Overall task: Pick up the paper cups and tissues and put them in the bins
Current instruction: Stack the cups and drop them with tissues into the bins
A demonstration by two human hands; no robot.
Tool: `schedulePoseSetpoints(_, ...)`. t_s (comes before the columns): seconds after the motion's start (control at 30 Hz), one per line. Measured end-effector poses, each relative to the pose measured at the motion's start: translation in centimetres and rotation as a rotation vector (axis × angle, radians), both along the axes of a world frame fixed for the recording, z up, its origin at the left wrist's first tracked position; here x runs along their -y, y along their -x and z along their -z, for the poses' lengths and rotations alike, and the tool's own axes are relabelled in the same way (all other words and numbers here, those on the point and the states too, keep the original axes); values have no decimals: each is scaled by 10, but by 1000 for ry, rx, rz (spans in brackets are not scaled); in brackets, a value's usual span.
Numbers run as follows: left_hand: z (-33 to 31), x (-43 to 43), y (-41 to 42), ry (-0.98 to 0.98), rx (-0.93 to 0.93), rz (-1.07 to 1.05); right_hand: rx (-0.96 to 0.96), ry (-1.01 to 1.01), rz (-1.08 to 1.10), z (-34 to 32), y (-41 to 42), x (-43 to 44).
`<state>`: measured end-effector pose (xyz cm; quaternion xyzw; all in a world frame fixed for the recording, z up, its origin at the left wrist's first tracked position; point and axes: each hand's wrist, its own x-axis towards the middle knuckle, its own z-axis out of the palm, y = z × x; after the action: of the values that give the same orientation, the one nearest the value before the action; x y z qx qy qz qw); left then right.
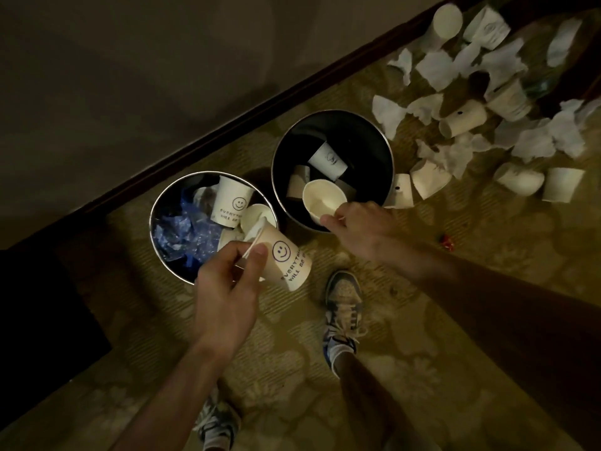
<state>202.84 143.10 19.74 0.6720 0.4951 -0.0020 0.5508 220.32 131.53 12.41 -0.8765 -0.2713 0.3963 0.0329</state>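
My left hand [227,288] grips a tilted smiley-print paper cup [286,262] at the near rim of the left bin [156,203], which holds cups and crumpled blue plastic. My right hand [357,226] pinches a plain paper cup [323,198] by its rim over the near edge of the right bin [388,151], a dark bin with several cups inside. Several more paper cups [463,118] and crumpled white tissues [437,68] lie scattered on the carpet to the upper right.
Both bins stand on patterned carpet beside a dark skirting board [227,125] and a wall. A cup [401,190] lies against the right bin. My feet in sneakers [344,304] stand just below the bins. A small red scrap [447,241] lies on the carpet to the right.
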Motion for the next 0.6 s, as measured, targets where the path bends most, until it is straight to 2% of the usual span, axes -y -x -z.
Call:
schedulePoseSetpoints(0.2,20,-1,-30,-12,-19,-10,-187,87,-46,24,-13,-3)
schedulePoseSetpoints(0.3,21,-3,-46,6,16,-12,-187,-156,44,13,-9,2)
schedulePoseSetpoints(0.4,16,-5,-70,49,58,-27,-399,-490,405,-8,-5,10)
schedulePoseSetpoints(0.5,19,-8,-96,66,69,-33,-412,-564,512,-15,-11,13)
schedulePoseSetpoints(0.6,38,-11,-124,63,60,56,-343,-555,466,-12,-27,9)
